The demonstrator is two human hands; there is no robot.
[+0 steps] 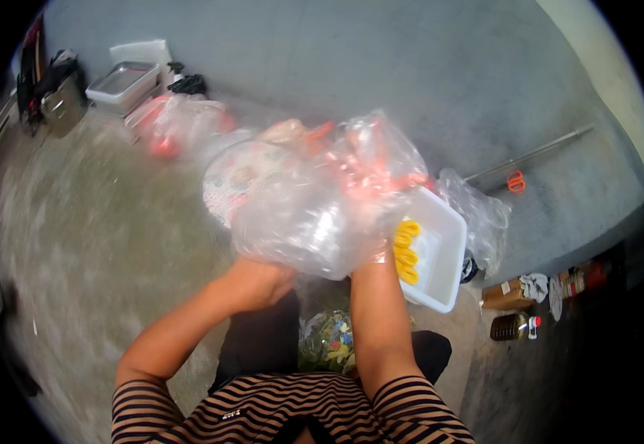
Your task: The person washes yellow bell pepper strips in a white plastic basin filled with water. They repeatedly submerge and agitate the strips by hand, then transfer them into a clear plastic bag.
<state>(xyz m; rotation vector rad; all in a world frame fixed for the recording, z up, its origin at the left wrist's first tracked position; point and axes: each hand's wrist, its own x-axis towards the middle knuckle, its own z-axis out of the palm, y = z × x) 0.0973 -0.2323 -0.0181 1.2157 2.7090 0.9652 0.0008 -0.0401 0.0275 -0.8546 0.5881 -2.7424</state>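
Note:
My left hand (269,280) is curled at the near edge of a large clear plastic bag (299,222), gripping it. My right hand (374,213) is behind or inside the same shiny plastic, which reaches down to the wrist; its fingers are blurred and hidden. Beyond it, more clear plastic (383,139) covers something orange-red that I cannot make out. Beside my right wrist is a white plastic tub (444,250) holding several yellow coiled loops (406,258). A round seat or cushion with a speckled cover (233,172) shows partly behind the bag.
Between my legs stands a clear bag of colourful bits (327,341). To the right are crumpled plastic (480,216), orange-handled scissors (515,182), a metal rod (538,151), a cardboard box (504,295) and an oil jug (510,327). Red-and-clear bags (180,125) and stacked trays (125,86) lie far left.

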